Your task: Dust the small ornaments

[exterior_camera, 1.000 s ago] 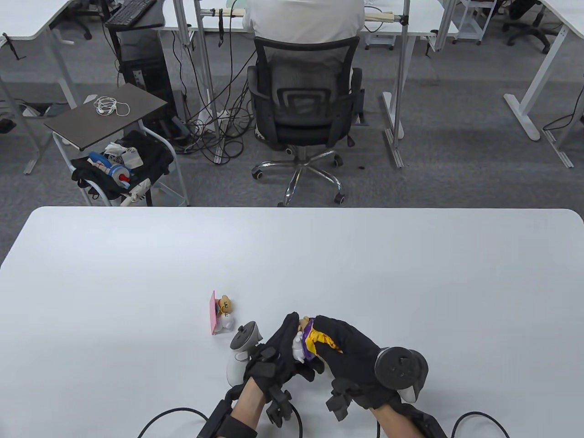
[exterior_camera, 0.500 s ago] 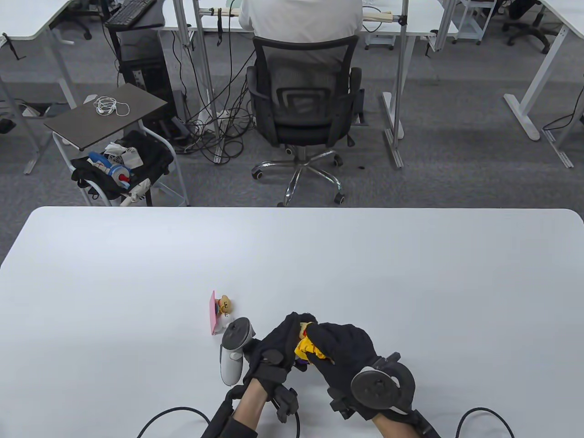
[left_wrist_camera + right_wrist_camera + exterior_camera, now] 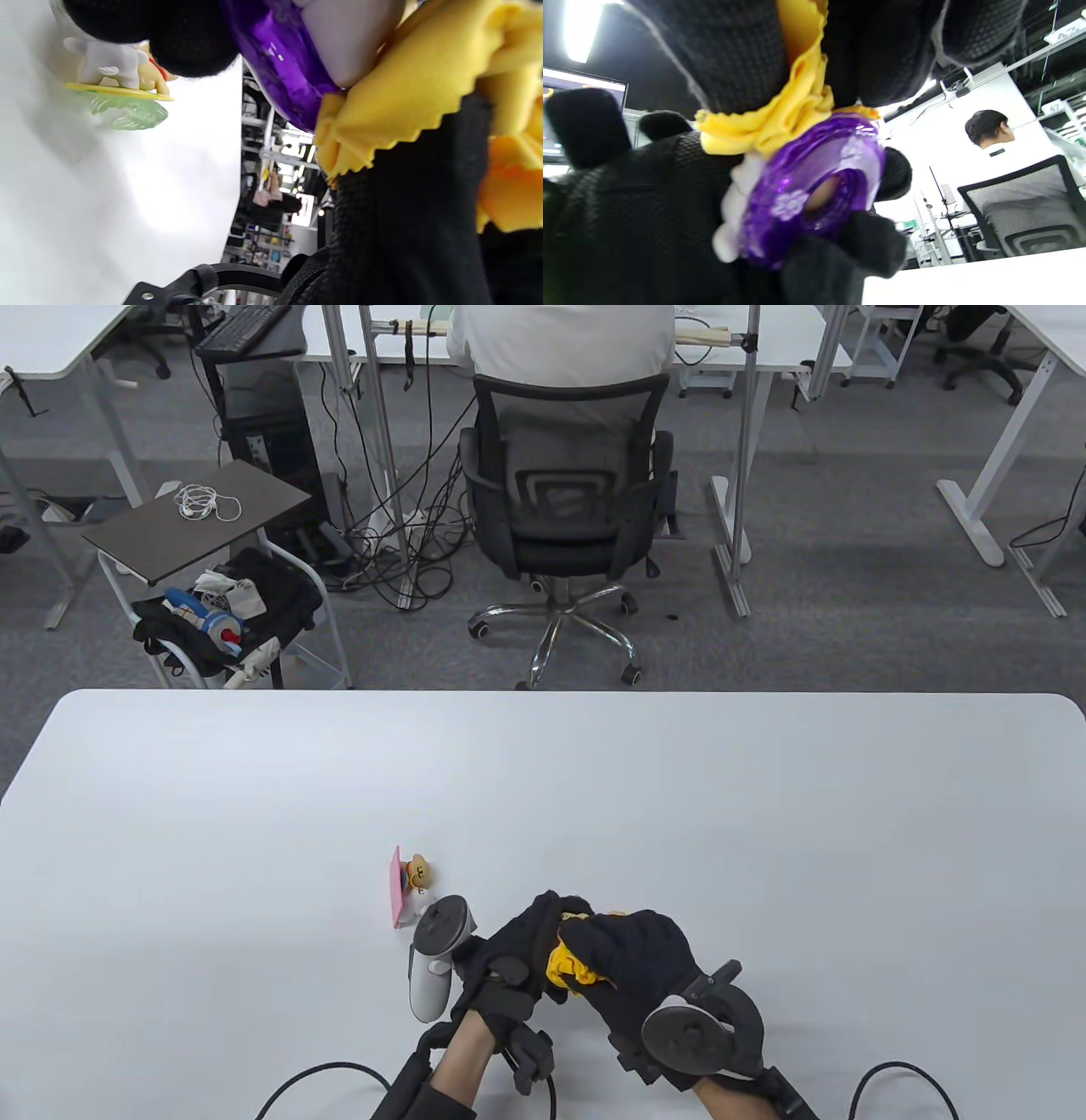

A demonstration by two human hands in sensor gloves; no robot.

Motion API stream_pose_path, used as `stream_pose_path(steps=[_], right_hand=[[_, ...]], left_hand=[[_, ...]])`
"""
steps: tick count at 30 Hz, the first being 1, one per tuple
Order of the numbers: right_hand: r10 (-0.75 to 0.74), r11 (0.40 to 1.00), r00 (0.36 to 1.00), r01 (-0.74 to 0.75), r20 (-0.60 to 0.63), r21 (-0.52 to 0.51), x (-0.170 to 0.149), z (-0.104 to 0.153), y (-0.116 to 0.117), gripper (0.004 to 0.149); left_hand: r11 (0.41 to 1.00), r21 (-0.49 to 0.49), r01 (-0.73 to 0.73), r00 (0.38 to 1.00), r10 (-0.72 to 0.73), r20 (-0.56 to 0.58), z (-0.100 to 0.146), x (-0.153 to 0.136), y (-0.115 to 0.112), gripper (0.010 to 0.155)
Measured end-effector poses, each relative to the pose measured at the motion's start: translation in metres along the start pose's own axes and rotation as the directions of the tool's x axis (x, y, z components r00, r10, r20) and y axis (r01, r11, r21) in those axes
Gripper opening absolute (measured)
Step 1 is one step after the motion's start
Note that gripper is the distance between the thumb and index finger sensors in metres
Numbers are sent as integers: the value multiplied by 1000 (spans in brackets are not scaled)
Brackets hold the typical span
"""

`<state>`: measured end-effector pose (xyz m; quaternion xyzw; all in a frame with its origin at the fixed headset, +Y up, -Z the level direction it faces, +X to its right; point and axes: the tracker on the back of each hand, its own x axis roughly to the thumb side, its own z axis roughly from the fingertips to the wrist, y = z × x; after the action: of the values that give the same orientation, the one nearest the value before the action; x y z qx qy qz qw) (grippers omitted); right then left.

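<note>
My left hand (image 3: 517,954) grips a small ornament with a clear purple base (image 3: 806,190) and a white body, held just above the table near its front edge. My right hand (image 3: 632,963) holds a yellow cloth (image 3: 567,965) and presses it against that ornament. In the table view the ornament is hidden between both hands. The purple base (image 3: 280,63) and the cloth (image 3: 407,97) also show in the left wrist view. A second ornament, a small bear figure with a pink panel (image 3: 410,886), stands on the table left of my hands; the left wrist view shows it too (image 3: 123,84).
The white table (image 3: 543,780) stretches wide behind and beside my hands. Beyond its far edge are an office chair (image 3: 564,517) with a seated person, a small cart (image 3: 221,585) at left, and other desks.
My right hand has rolled over the ornament with the cloth, its tracker swinging down and left. The ornament's white body and purple base, visible one second ago, are now covered.
</note>
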<state>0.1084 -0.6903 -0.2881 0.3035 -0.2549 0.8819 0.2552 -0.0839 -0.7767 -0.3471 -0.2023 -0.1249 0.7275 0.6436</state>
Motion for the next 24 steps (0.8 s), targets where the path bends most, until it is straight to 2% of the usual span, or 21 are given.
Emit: stream_pose_path(steps=[4,7,10,12,16,20,22,24], right_hand=[[-66,998,990,64,-125,-25,-22,0,-6,52],[-107,989,979,122,-174,79,-26,-1,1,56],[-133,978,969,162,-208,131,-23,-2,10,62],[-82,989,974,106,-212,103,-26,-1,9,60],[-132,989,949,144,-285,20,-40,1,5,58],[-220,975,905,220,-365,-42,-59,4,2,56],[-245,968,891,247,-381,-44,-63,4,2,55],[-213,976,898,210,-384,-51,-64,5,-2,55]], left_hand=[[999,-31,-9,1000,9,3,-3,0,-4,61],[1000,-15,-14,1000,14,-7,-3,-2,-3,64],[998,1,-57,998,57,-5,-1,-3,2,66],[991,-23,-135,991,135,9,0,-5,2,66],[949,-130,-288,954,296,47,-4,-2,-1,63],[938,-201,-282,946,307,102,-6,4,-4,62],[957,-173,-232,959,255,124,-6,6,-4,63],[973,-129,-191,969,208,136,-4,10,0,65]])
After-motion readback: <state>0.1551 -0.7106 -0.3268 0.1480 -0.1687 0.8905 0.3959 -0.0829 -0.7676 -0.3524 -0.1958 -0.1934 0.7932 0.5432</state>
